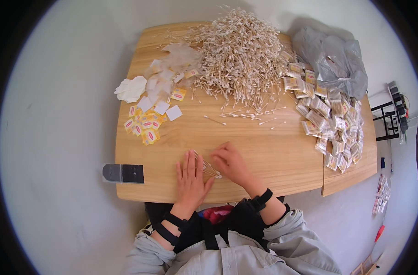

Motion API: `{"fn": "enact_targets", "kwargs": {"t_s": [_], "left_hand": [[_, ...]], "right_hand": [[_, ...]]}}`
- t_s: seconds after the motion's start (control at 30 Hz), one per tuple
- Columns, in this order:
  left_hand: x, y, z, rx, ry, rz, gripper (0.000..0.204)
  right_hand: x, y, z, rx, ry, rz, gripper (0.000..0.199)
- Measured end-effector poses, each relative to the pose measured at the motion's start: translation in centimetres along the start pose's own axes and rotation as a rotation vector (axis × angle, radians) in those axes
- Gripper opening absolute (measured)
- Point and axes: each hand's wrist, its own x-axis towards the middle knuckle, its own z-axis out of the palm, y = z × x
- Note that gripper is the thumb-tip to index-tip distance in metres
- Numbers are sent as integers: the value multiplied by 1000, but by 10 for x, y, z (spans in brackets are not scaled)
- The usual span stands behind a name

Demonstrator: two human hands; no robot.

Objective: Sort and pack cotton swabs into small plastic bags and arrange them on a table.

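Note:
Near the table's front edge a small row of cotton swabs lies slantwise between my hands. My left hand is flat on the table with its fingers stretched out, along the left side of these swabs and partly over them. My right hand is just to their right, its fingers curled in and pressed together. Whatever its fingertips hold, if anything, is hidden. Beyond the hands, a large heap of loose cotton swabs rises at the back of the table, with a few single swabs scattered before it.
Many small clear packs of swabs are piled at the right, before a grey plastic bag. Yellow-and-white cards, white paper squares and thin clear bags lie at the left. A black strip sticks over the left edge.

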Motion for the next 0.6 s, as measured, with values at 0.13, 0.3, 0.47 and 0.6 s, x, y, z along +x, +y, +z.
{"fn": "enact_targets", "kwargs": {"t_s": [0.13, 0.3, 0.47, 0.6], "left_hand": [[3, 2, -11, -86, -28, -60, 83], [-25, -29, -53, -115, 246, -181, 80], [-57, -23, -55, -255, 257, -188, 72], [-67, -11, -60, -375, 253, -154, 70]], "right_hand": [[-14, 8, -7, 190, 275, 283, 13], [-22, -72, -56, 126, 599, 169, 32], [-41, -182, -113, 1137, 811, -730, 46], [-51, -195, -96, 1259, 801, -688, 45]]}}
